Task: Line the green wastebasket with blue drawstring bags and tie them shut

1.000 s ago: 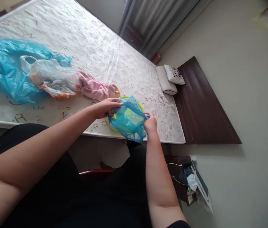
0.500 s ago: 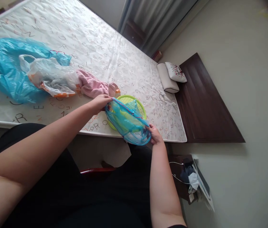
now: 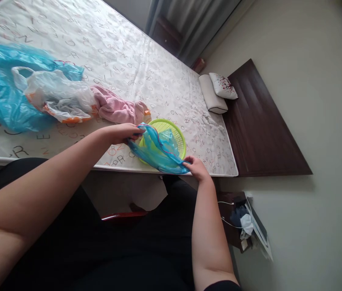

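Observation:
Stretched between my two hands is a thin blue plastic bag (image 3: 161, 155) with a pink drawstring along its edge. My left hand (image 3: 127, 132) pinches the bag's left end, and my right hand (image 3: 195, 166) grips its right end. Behind the bag, a lime-green plastic basket (image 3: 180, 135) stands on the mattress near its front edge. Part of the bag hangs into the basket, which it partly hides. Just left of the basket lies a crumpled pink cloth (image 3: 113, 107).
A large blue plastic bag (image 3: 3, 97) and a white-and-orange plastic bag (image 3: 58, 95) lie on the letter-printed mattress (image 3: 122, 48). Two pillows (image 3: 216, 95) rest by the dark headboard (image 3: 268, 125). A nightstand (image 3: 228, 238) with cables and cloths is at the right.
The bag's lower part has drawn up from a rounded, billowing shape into a flatter span over the basket. My right hand has risen slightly. The view has shifted a little.

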Motion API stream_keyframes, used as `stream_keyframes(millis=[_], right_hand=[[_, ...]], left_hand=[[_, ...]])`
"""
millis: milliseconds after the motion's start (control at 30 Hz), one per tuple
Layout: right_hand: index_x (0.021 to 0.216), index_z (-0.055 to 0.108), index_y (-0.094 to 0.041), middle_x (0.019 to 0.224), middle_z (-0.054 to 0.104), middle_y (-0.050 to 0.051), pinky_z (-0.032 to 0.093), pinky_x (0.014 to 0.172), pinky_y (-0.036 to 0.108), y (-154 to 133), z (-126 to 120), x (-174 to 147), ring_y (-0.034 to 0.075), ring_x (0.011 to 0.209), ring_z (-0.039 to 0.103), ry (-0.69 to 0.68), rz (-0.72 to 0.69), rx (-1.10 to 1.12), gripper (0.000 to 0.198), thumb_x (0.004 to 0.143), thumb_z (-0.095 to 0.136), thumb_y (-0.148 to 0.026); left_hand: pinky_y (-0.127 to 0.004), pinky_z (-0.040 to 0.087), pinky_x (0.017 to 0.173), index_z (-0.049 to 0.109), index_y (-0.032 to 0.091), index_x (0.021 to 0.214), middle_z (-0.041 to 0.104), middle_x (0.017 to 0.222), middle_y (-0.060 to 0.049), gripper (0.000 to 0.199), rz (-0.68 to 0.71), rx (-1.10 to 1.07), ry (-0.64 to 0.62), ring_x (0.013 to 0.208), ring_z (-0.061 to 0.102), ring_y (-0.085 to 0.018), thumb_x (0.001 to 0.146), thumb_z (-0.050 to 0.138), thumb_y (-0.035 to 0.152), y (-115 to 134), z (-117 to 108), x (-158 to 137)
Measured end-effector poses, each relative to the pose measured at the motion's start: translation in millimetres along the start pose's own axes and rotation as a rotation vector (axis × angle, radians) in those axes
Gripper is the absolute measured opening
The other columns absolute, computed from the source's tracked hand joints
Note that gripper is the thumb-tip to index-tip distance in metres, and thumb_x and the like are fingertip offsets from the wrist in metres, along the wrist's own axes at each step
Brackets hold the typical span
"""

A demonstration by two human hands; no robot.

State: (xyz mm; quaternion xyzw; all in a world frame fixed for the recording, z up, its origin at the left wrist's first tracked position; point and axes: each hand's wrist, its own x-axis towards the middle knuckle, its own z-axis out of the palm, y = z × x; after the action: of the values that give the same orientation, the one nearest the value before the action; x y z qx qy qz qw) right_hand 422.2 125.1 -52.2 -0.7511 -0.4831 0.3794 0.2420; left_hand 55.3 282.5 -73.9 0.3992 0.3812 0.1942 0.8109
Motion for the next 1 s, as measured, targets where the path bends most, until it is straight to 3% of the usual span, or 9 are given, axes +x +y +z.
stream_keyframes(millis=[67, 167, 267, 400, 533, 667, 767, 867, 1000], right_hand=[[0.087, 0.071, -0.018, 0.088, 0.072, 0.004, 0.051, 0.081, 0.033, 3, 2, 10, 0.019, 0.082, 0.063, 0.201, -0.029, -0.013, 0.023, 0.074, 0.076, -0.036], [0.098, 0.069, -0.019, 0.097, 0.074, 0.006, 0.052, 0.085, 0.033, 9, 16, 27, 0.020, 0.089, 0.065, 0.448, -0.044, 0.026, 0.024, 0.080, 0.068, -0.035], [0.098, 0.068, -0.020, 0.100, 0.075, 0.007, 0.052, 0.090, 0.033, 14, 34, 40, 0.021, 0.093, 0.066, 0.526, -0.005, 0.060, 0.022, 0.081, 0.064, -0.033], [0.097, 0.059, -0.022, 0.099, 0.074, 0.006, 0.054, 0.089, 0.032, 19, 50, 47, 0.020, 0.092, 0.067, 0.580, 0.024, 0.122, 0.020, 0.085, 0.057, -0.038], [0.102, 0.052, -0.024, 0.093, 0.071, 0.001, 0.056, 0.082, 0.028, 18, 55, 42, 0.017, 0.085, 0.068, 0.560, -0.001, 0.234, 0.025, 0.086, 0.056, -0.044], [0.101, 0.051, -0.025, 0.080, 0.062, -0.004, 0.049, 0.067, 0.025, 12, 53, 33, 0.015, 0.070, 0.059, 0.544, 0.001, 0.368, 0.030, 0.078, 0.062, -0.042], [0.101, 0.052, -0.025, 0.076, 0.060, -0.005, 0.042, 0.058, 0.024, 3, 52, 27, 0.014, 0.062, 0.051, 0.434, 0.006, 0.366, 0.033, 0.075, 0.062, -0.042], [0.098, 0.055, -0.025, 0.077, 0.060, -0.004, 0.043, 0.060, 0.025, -11, 56, 21, 0.014, 0.064, 0.051, 0.302, -0.050, 0.301, 0.029, 0.077, 0.059, -0.044], [0.085, 0.054, -0.024, 0.077, 0.058, -0.002, 0.046, 0.067, 0.027, -29, 62, 17, 0.015, 0.071, 0.051, 0.363, -0.138, 0.215, 0.021, 0.081, 0.056, -0.044]], left_hand=[[-0.020, 0.022, 0.041, 0.050, 0.022, 0.071, 0.035, 0.059, 0.005, 0.037, 0.080, -0.010, 0.141, 0.044, 0.030, -0.008, 0.083, 0.082, 0.036, 0, -3, 4], [-0.020, 0.028, 0.043, 0.055, 0.021, 0.075, 0.041, 0.062, 0.003, 0.027, 0.178, 0.014, 0.347, 0.047, 0.036, -0.008, 0.080, 0.079, 0.030, -2, -5, 11], [-0.023, 0.040, 0.049, 0.064, 0.019, 0.082, 0.058, 0.068, -0.002, 0.021, 0.183, 0.097, 0.468, 0.054, 0.053, -0.013, 0.073, 0.081, 0.027, -7, -2, 18], [-0.025, 0.054, 0.067, 0.067, 0.018, 0.086, 0.068, 0.084, -0.005, 0.024, 0.312, 0.082, 0.448, 0.076, 0.066, -0.017, 0.072, 0.081, 0.030, -12, 7, 21], [-0.027, 0.056, 0.074, 0.067, 0.017, 0.088, 0.068, 0.089, -0.006, 0.023, 0.398, 0.044, 0.390, 0.082, 0.066, -0.018, 0.075, 0.077, 0.033, -11, 10, 20], [-0.026, 0.049, 0.066, 0.067, 0.016, 0.085, 0.064, 0.083, -0.005, 0.024, 0.451, 0.285, 0.552, 0.074, 0.059, -0.017, 0.072, 0.079, 0.032, -5, 2, 17], [-0.027, 0.046, 0.068, 0.073, 0.016, 0.089, 0.066, 0.084, -0.005, 0.025, 0.464, 0.452, 0.550, 0.078, 0.058, -0.019, 0.074, 0.077, 0.036, 0, -1, 11], [-0.028, 0.043, 0.069, 0.073, 0.016, 0.079, 0.062, 0.073, -0.003, 0.023, 0.502, 0.598, 0.510, 0.075, 0.055, -0.019, 0.080, 0.069, 0.039, 1, 0, 6], [-0.028, 0.042, 0.068, 0.073, 0.016, 0.076, 0.062, 0.073, -0.003, 0.026, 0.640, 0.581, 0.509, 0.074, 0.053, -0.017, 0.084, 0.063, 0.038, -2, 1, 6]])
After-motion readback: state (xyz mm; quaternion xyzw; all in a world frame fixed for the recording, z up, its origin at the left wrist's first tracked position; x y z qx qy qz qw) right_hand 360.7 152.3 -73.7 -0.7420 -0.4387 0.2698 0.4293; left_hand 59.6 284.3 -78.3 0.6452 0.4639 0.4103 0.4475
